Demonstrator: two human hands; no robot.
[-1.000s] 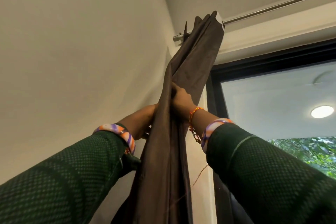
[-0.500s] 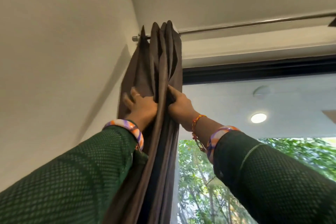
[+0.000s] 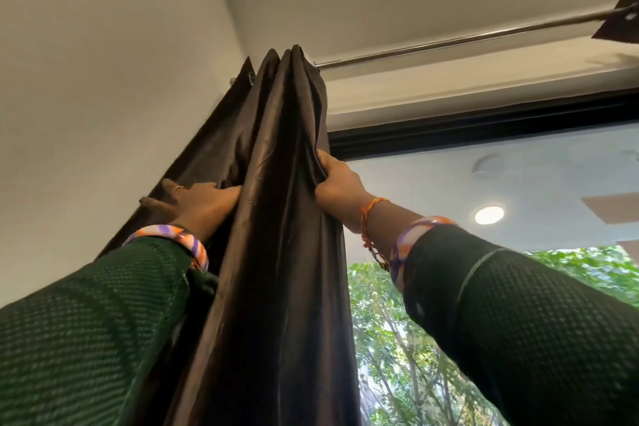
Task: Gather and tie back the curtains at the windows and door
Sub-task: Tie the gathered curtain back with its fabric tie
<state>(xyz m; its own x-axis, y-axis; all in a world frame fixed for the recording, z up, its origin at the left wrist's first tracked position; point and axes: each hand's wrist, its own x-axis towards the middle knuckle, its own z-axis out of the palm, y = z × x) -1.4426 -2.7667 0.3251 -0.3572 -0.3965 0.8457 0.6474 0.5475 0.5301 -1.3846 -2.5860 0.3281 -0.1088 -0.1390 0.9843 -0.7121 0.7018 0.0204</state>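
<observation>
Dark brown curtain (image 3: 276,218) bunched into tight folds at the left end of the rod (image 3: 449,41), beside the wall corner and just left of the window (image 3: 484,218). Left hand (image 3: 193,204) pressed on the outer folds with fingers spread and fairly straight, thumb side against the cloth. Right hand (image 3: 337,183) curled round the window-side edge of the bundle, pinching the folds. Hands well apart, with the gathered cloth between them. For a good gather, probably best to squeeze both sides toward the middle, keep the pleats even, and slide downward before tying, without hard pulling on the rod. No tie-back cord or hook to be seen anywhere. Lower part of the curtain cut off by the bottom edge. Fingertips of the right hand hidden inside the folds. Dark piece of cloth (image 3: 619,14) at the far right end of the rod, mostly out of view, perhaps a second curtain.
</observation>
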